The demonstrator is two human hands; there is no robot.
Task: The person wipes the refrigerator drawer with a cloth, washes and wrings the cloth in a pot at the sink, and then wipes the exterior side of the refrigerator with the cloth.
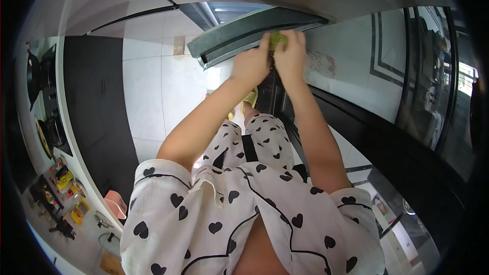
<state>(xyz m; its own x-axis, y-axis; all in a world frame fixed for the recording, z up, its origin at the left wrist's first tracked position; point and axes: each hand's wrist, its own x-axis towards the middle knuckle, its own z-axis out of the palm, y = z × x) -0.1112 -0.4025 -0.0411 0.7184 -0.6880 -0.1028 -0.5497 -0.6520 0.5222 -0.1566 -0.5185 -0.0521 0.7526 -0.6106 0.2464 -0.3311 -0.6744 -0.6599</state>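
Observation:
Both my hands are in front of me, close together beside a tilted grey panel [224, 33] with a dark channel along its edge. A small, rough green lump [277, 41] sits between my fingers; its exact kind is unclear. My right hand [290, 53] is closed around it from the right. From the left, my left hand [251, 62] has bent fingers, with the tips pressed against the lump's side. Small specks show just below the hands, over a dark surface.
A tall glossy door [351, 56] stands at the right, with a long black edge [377, 127] below it. Dark cabinets [97, 86] line the left under a counter holding pans [33, 79] and several yellow items. A pink bin [115, 203] stands on the floor [142, 91].

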